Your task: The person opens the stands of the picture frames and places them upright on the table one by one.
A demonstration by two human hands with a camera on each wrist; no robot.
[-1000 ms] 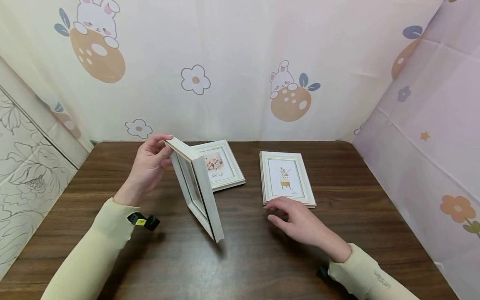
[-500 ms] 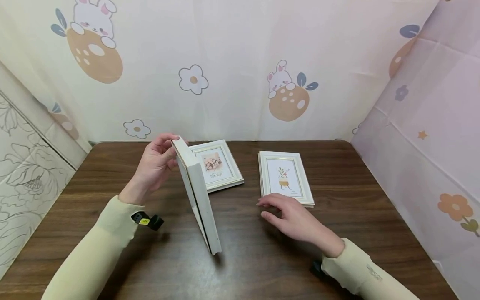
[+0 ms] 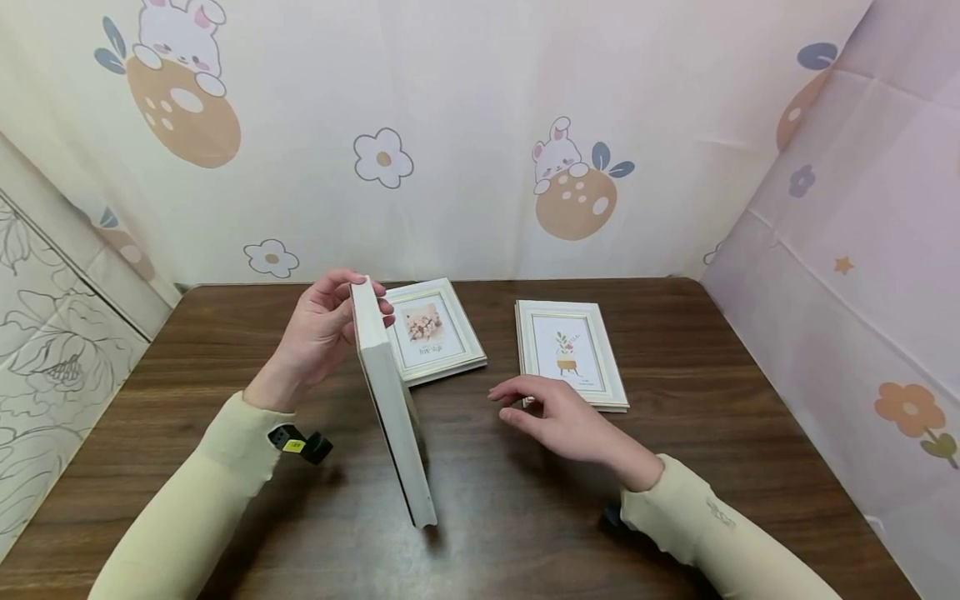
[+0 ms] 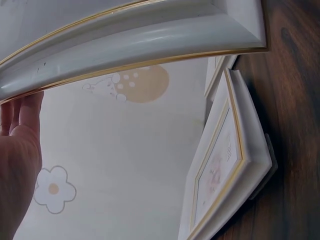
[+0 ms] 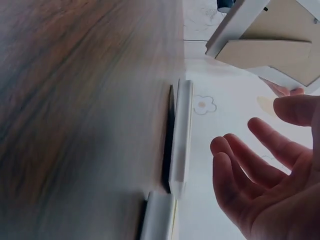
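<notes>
My left hand (image 3: 311, 337) grips the upper edge of a white picture frame (image 3: 392, 404). That frame stands tilted and nearly edge-on in the head view, its lower corner toward me. In the right wrist view the held frame (image 5: 227, 27) shows a beige backing with a stand flap (image 5: 267, 52). In the left wrist view its gold-lined moulding (image 4: 135, 42) crosses the top. My right hand (image 3: 558, 417) hovers over the table with relaxed fingers, holding nothing, just in front of a white picture frame with a potted-plant print (image 3: 567, 354).
Another white picture frame with a flower print (image 3: 427, 329) lies behind the held one, on the brown wooden table (image 3: 675, 392). A patterned curtain (image 3: 465, 125) hangs along the back, and more patterned cloth (image 3: 885, 208) is on the right.
My left hand has turned the held picture frame, so its front has swung out of the head view and its side edge shows. My right hand has moved left.
</notes>
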